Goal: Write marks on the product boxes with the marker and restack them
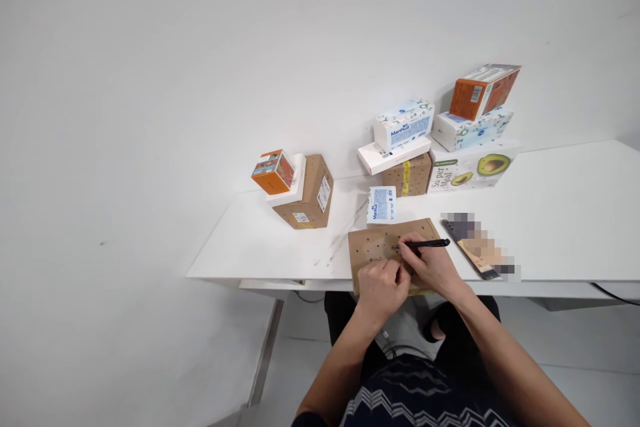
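Note:
A brown cardboard box (363,250) with small dark marks on its top lies at the table's front edge, close to my body. My right hand (427,263) grips a black pen (427,243), its tip pointing left, close to the box's top. Whether the tip touches the cardboard I cannot tell. My left hand (384,285) rests on the near part of the same box with its fingers curled in. What those fingers hold, if anything, is hidden. Just behind the box lies a small white and blue Manhua tissue pack (381,205).
On the left, an orange box (273,171) and a white box sit on a cardboard carton (313,197). Against the wall stand stacked boxes, including an avocado-printed box (473,168) and another orange box (483,93). Right of my hand lies a phone-like flat object (473,250), partly blurred.

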A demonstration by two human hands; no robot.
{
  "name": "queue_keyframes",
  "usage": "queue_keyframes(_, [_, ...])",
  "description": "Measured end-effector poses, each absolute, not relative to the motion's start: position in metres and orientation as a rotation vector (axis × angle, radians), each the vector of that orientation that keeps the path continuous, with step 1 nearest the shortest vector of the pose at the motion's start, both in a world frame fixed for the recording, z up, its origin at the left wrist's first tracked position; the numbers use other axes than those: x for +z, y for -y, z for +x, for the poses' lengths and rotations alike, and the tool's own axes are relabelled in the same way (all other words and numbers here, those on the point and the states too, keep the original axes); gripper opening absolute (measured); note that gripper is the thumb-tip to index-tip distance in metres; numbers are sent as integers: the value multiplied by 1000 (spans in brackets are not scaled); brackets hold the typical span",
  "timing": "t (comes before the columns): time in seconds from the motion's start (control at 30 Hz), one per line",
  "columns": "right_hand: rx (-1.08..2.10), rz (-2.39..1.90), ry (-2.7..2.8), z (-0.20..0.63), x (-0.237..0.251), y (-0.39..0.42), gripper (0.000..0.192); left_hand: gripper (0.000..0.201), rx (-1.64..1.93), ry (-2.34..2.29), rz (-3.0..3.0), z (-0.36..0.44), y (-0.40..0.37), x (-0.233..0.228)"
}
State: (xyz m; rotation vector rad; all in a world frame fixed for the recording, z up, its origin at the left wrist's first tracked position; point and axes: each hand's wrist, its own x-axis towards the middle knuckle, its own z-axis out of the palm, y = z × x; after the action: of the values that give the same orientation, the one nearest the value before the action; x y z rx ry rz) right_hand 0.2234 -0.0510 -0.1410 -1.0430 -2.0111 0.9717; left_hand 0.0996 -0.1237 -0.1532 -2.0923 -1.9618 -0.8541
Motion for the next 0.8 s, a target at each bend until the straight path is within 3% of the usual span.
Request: queue_keyframes(0.8, [932,-1069,1964,223,-143,50,17,20,-887,1982,-2107,99,124,-154])
